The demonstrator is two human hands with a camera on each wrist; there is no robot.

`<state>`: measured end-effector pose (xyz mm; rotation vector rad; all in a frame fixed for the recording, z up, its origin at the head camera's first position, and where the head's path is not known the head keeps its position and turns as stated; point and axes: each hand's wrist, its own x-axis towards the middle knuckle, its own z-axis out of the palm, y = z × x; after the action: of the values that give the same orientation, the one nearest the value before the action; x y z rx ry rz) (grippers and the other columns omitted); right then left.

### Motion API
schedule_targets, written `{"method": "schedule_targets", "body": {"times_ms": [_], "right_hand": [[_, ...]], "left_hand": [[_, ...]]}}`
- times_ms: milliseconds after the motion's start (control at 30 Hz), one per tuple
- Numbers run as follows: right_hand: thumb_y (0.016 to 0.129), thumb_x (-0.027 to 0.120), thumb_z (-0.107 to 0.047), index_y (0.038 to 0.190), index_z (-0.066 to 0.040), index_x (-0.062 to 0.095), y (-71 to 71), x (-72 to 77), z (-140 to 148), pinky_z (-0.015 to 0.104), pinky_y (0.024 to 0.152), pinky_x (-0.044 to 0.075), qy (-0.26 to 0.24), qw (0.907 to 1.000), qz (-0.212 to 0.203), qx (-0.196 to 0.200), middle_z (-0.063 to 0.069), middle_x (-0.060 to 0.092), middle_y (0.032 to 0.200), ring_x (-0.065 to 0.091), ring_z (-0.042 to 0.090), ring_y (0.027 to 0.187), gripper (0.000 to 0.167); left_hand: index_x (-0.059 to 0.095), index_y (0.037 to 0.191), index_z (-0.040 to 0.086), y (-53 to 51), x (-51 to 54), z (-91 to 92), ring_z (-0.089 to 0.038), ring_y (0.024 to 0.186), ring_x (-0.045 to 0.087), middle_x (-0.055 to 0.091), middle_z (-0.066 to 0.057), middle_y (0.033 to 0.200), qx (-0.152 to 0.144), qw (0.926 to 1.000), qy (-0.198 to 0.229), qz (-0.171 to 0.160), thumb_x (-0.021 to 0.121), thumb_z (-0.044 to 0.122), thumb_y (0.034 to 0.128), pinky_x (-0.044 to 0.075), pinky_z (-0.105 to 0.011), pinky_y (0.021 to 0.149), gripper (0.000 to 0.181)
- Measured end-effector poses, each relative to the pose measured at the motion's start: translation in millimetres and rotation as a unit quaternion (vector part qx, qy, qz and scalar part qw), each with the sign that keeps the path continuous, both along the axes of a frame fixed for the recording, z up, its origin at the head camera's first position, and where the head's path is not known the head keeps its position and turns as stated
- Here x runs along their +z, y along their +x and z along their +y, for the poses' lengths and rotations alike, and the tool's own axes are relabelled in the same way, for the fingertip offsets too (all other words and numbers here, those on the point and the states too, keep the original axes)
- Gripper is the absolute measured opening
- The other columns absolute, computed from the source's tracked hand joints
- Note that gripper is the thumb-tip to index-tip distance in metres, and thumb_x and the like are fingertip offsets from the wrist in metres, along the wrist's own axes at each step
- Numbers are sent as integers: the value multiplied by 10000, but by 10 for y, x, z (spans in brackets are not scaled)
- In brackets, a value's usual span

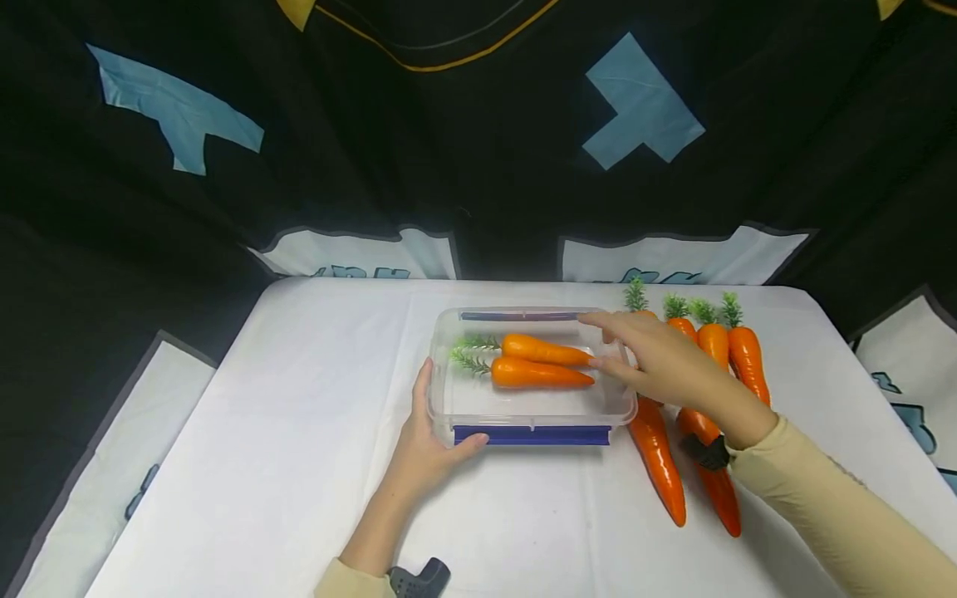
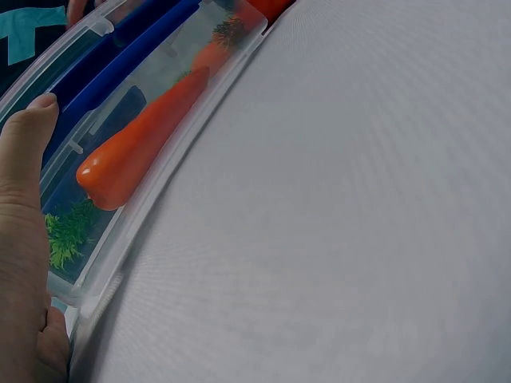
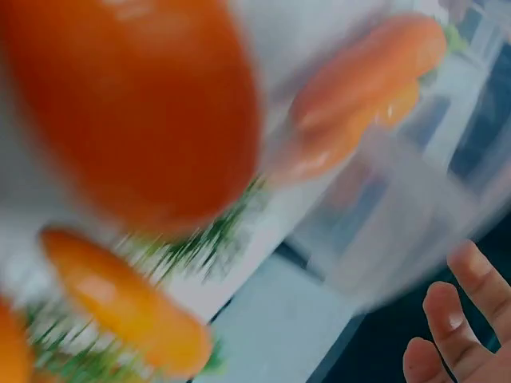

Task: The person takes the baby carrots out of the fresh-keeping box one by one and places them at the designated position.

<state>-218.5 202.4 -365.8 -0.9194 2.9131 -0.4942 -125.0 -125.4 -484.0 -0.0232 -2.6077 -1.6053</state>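
A clear plastic food box with blue side clips sits mid-table and holds two orange toy carrots with green tops pointing left. My left hand grips its left front corner, thumb over the front clip and fingers along the outer left wall. Over the box's right side reaches my right hand, fingers spread toward the back rim and thumb near the carrot tips. Nothing is held between those fingertips in the right wrist view. Whether they touch the box, I cannot tell.
Several loose carrots lie right of the box, partly under my right hand and forearm, in two rough rows. A white cloth covers the table. Dark printed fabric hangs behind the table's far edge.
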Motion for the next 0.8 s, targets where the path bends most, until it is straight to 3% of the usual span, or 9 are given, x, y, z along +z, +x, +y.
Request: {"method": "schedule_targets", "body": {"times_ms": [267,433,600,800], "right_hand": [[909,702,-405,1495,-298,436,-169,-151,-462,514,1071,460,267,9950,58,960,-29,580,1424,569,258,1266,652],[906,721,-345,1501,-280,437,-209,-265,-605,485,1101,444,201,9901,44,1391,-36,572,1437,569,231,1287,663],[898,737,-299,1476,-275,459,-217,-368,-689,446,1056,491,360,9830,385,1756,-3,633,1335,626,223,1175,642],[876,757,-313,1486,-340,434,-193,-447,-733,458,982,537,561,9802,535,1823,39,601,1376,646,235,1105,691]], "left_hand": [[-32,1550,487,2,2,3,-355,1461,346,250,-93,1643,9,10000,29,-21,879,460,691,303,-602,1161,1252],[-33,1548,490,0,4,2,-353,1458,352,258,-90,1641,-8,10000,73,-22,880,463,689,308,-602,1157,1254],[-33,1551,485,-1,5,-2,-365,1452,358,270,-107,1634,-15,10000,77,-25,880,457,691,315,-605,1152,1254],[-19,1563,457,1,7,-2,-371,1444,367,275,-129,1629,-23,10000,94,17,883,444,691,324,-597,1148,1255]]}}
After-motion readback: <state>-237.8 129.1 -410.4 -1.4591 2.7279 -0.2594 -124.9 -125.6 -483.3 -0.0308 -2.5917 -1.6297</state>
